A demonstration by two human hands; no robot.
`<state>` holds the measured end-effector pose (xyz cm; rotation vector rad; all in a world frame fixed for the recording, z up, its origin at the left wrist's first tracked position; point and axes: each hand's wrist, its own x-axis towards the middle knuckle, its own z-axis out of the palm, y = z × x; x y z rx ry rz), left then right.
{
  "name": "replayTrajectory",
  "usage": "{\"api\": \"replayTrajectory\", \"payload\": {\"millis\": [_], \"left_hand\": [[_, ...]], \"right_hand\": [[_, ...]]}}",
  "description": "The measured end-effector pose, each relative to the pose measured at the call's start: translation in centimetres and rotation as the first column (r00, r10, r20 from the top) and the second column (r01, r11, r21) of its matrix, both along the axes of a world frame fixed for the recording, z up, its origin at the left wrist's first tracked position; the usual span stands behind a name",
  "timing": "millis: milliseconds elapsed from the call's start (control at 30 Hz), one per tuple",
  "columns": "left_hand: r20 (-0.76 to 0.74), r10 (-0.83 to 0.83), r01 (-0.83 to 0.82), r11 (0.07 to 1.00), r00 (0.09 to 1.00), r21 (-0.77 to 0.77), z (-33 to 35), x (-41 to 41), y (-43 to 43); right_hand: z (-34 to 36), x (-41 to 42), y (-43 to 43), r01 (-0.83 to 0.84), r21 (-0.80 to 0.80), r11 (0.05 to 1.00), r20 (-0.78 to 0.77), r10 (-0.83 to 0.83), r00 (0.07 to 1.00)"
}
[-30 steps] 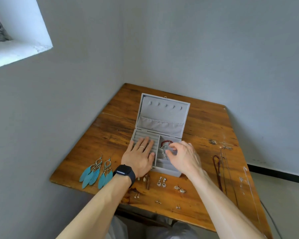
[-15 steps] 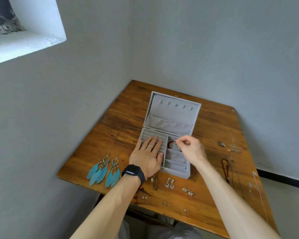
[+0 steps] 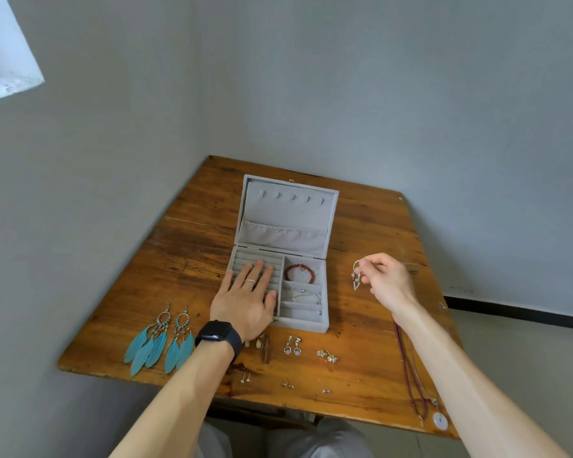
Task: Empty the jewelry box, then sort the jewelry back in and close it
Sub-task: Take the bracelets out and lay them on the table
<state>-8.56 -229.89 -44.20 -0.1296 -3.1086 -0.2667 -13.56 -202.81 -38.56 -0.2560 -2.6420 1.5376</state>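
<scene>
Emptying step: the left hand rests flat on the jewelry box, and the right hand pinches a silver piece beside it. Next, this piece probably needs laying on the surface.

This looks like a plain room in a home, seen at one bare corner. A small, worn wooden desk stands pushed in where two grey painted walls meet. A white window recess cuts into the left wall, and a black skirting strip runs above a pale floor. Personal jewelry, such as feather earrings, lies loose on the desk around an open grey jewelry box
</scene>
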Motion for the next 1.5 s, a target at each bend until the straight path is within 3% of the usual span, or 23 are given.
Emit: {"api": "replayTrajectory", "payload": {"millis": [200, 367, 500, 833, 933, 1100, 1333, 1400, 1500], "left_hand": [[0.006, 0.003, -0.003, 1.000, 1.000, -0.006, 0.0, 0.0, -0.1], [0.006, -0.001, 0.001, 1.000, 1.000, -0.019, 0.1, -0.1, -0.1], [0.001, -0.001, 0.001, 0.999, 1.000, -0.035, -0.1, -0.1, -0.1], [-0.025, 0.008, -0.009, 0.999, 1.000, -0.040, 0.0, 0.0, 0.0], [-0.027, 0.010, -0.011, 0.999, 1.000, -0.040, 0.0, 0.1, 0.0], [-0.029, 0.016, -0.017, 0.999, 0.999, -0.045, -0.1, 0.1, 0.0], [-0.024, 0.022, -0.023, 1.000, 0.999, -0.020, -0.2, 0.0, 0.0], [-0.029, 0.028, -0.029, 0.999, 0.999, -0.013, -0.2, 0.0, 0.0], [-0.031, 0.032, -0.032, 1.000, 0.999, 0.000, -0.1, 0.1, 0.1]], "right_hand": [[-1.7, -1.0, 0.7, 0.030, -0.012, 0.999, 0.051, -0.030, 0.998], [-3.4, -1.7, 2.1, 0.130, 0.379, 0.916, 0.058, -0.163, 0.985], [-3.9, -2.2, 2.7, 0.181, 0.508, 0.842, -0.001, -0.209, 0.978], [-3.9, -4.1, 2.6, 0.260, 0.355, 0.898, 0.056, -0.298, 0.953], [-4.2, -3.8, 2.5, 0.268, 0.384, 0.883, 0.057, -0.313, 0.948], [-3.9, -1.8, 0.9, 0.203, 0.512, 0.835, -0.094, -0.180, 0.979], [-2.7, 0.4, -6.5, -0.041, 0.526, 0.850, -0.298, 0.229, 0.927], [-2.3, 0.0, -8.7, -0.119, 0.533, 0.838, -0.217, 0.272, 0.937], [-1.7, -1.1, -11.4, -0.275, 0.565, 0.778, 0.132, 0.245, 0.961]]}}
